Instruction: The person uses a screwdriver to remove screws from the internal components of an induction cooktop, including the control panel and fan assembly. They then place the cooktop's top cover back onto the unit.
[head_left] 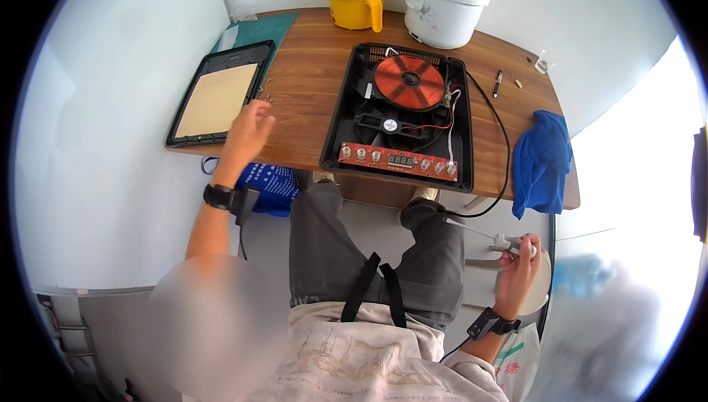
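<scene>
Shirt [354, 358] before opened case [462, 133], coil [410, 82] inside; rightward, screwdriver [505, 241] in right hand [518, 263]; leftward, left hand [248, 134], grip unclear, near detached cover [215, 105].

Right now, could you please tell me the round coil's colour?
The round coil is orange-red with dark radial bands, clearest in the head view.

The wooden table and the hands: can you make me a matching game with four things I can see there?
Things:
1. screwdriver
2. round coil
3. cloth
4. lidded pot

Clues:
A. blue, crumpled on the table
B. held in the right hand
C. yellow, beside the white cooker
D. reddish, in the open black casing

Pairs: 1-B, 2-D, 3-A, 4-C.
</scene>
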{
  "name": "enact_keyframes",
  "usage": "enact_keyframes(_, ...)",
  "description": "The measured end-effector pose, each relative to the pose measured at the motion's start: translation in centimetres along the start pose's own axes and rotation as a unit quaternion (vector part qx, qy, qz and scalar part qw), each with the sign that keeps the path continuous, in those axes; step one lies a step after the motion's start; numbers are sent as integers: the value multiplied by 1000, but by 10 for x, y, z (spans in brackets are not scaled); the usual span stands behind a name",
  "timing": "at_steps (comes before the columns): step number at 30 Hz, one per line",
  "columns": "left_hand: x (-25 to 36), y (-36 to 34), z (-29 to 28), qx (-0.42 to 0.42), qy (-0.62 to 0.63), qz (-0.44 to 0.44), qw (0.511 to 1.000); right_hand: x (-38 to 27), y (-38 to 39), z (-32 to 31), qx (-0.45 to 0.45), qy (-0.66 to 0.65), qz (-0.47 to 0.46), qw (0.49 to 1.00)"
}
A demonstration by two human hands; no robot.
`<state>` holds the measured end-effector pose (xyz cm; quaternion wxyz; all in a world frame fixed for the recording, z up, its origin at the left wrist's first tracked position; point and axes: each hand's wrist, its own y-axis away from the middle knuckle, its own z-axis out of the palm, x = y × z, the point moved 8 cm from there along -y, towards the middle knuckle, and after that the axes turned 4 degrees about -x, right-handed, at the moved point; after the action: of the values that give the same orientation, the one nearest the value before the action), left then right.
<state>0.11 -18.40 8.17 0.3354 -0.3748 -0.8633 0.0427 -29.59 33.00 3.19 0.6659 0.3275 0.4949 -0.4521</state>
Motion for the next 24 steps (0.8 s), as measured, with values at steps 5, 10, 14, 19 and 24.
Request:
enact_keyframes(5,-70,-22,-18,18,-54,-70,996,7,-10,0,0,-10,19,1000)
enact_keyframes(10,-82,-25,-9,27,-87,-59,994,7,-13,-7,2,-49,28,998)
enact_keyframes(14,-71,-17,-5,26,-113,-23,993,3,-17,-10,12,-83,17,996)
enact_keyframes(19,-41,-8,-2,12,-134,8,991,-3,-20,13,-37,-11,29,999)
enact_keyframes(24,-17,2,-6,48,-116,42,991,3,-27,25,-61,2,34,998)
